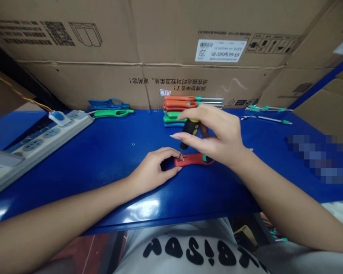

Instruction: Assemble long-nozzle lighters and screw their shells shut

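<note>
On the blue tabletop lies a red lighter handle (pixel 190 160) with a green trigger, its long side running left to right. My left hand (pixel 156 165) pinches its left end between thumb and fingers. In my right hand (pixel 217 133) is a screwdriver (pixel 189 129) with a black and yellow handle, gripped from above and tilted. Its tip meets the red handle near the left end, close to my left fingertips. My right hand partly covers the right end of the red handle. Two tiny pale pins or screws (pixel 133 144) lie to the left.
Behind my hands, several long lighters (pixel 180 103) in orange, green and blue are stacked. Green (pixel 111 113) and blue (pixel 108 103) handle shells sit at the back left, beside a power strip (pixel 42 142). Metal rods with green parts (pixel 270 119) lie back right. Cardboard (pixel 165 49) walls the back.
</note>
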`<action>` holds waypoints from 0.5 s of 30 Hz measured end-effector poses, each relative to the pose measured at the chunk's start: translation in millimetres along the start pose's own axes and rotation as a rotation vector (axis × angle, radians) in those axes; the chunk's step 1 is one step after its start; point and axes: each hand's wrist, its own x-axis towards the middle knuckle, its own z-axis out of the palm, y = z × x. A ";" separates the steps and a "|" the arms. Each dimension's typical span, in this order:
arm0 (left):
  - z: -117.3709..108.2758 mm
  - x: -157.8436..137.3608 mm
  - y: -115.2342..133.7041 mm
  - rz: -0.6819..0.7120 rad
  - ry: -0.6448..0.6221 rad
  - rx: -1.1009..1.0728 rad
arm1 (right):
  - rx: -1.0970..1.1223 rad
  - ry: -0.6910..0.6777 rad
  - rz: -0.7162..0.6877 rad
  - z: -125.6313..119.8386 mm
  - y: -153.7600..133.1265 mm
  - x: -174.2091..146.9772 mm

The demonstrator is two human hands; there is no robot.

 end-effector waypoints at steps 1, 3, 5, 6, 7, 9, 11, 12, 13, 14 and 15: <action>0.0 0.0 0.0 0.002 0.005 -0.001 | -0.052 0.029 -0.030 0.1 0.6 -0.6; -0.1 0.3 0.2 0.002 -0.002 -0.003 | -0.038 -0.009 -0.021 0.5 -0.5 -1.2; -0.1 0.5 0.4 -0.004 -0.018 -0.007 | 0.095 -0.113 0.052 1.4 -3.3 -0.9; 0.0 0.5 0.3 -0.006 -0.021 -0.007 | 0.163 -0.162 0.089 1.9 -4.4 -0.6; 0.3 0.3 0.0 -0.005 -0.019 -0.006 | 0.206 -0.187 0.106 2.4 -4.8 -0.6; 0.9 -0.3 -0.9 0.000 -0.008 0.004 | 0.170 -0.140 0.056 2.9 -3.0 -1.5; 1.4 -1.0 -1.8 0.009 0.009 0.018 | 0.009 -0.027 -0.086 2.3 0.7 -3.5; 1.5 -1.2 -2.0 0.013 0.018 0.024 | -0.065 0.012 -0.161 1.6 2.2 -4.5; 1.4 -1.3 -1.9 0.014 0.023 0.028 | -0.108 0.023 -0.207 0.9 2.9 -5.2; 1.3 -1.2 -1.6 0.013 0.023 0.030 | -0.106 0.004 -0.214 0.1 2.7 -5.5; 1.0 -1.0 -1.1 0.009 0.018 0.031 | -0.057 -0.040 -0.180 -0.4 1.8 -5.4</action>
